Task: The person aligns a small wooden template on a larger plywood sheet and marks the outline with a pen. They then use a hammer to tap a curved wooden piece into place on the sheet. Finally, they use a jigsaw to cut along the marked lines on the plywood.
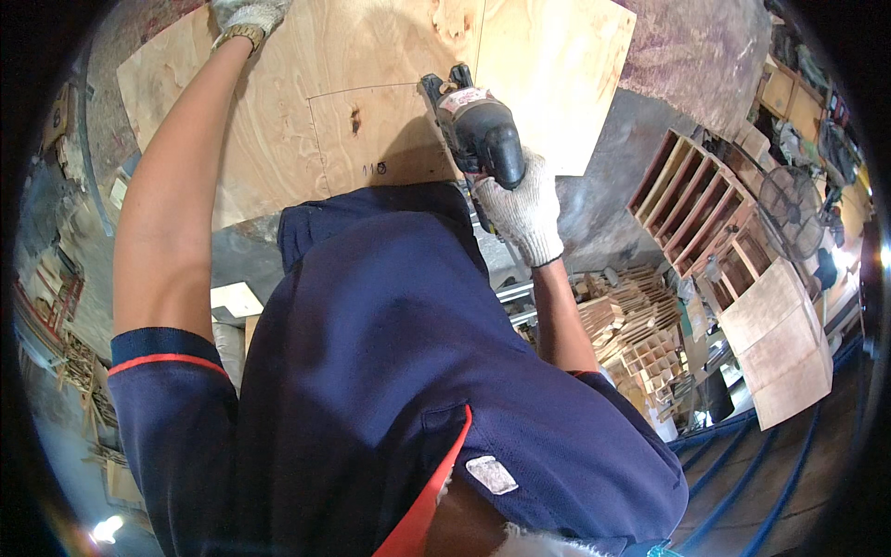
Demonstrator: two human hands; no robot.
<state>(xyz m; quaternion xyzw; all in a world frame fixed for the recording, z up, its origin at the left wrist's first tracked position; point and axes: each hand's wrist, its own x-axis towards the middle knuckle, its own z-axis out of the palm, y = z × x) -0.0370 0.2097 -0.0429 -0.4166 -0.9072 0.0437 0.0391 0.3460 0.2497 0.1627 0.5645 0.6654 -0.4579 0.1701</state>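
My right hand (524, 209), in a white knitted glove, is wrapped round the rear of a dark jigsaw (487, 135). The jigsaw rests on a plywood sheet (251, 139), in line with a straight seam or cut that runs away from it toward the far edge. Pencil lines and a small handwritten mark show on the wood left of the tool. Far out on the left part of the sheet lies my gloved left hand (252, 13), a watch at its wrist. The picture's upper edge cuts off its fingers.
To the right stand a slatted wooden crate (691, 200), a fan (789, 200) and a light wooden panel (780, 339). Stacked wood pieces (640, 343) lie behind my right arm. The sheet's near edge meets my dark blue clothing (371, 241).
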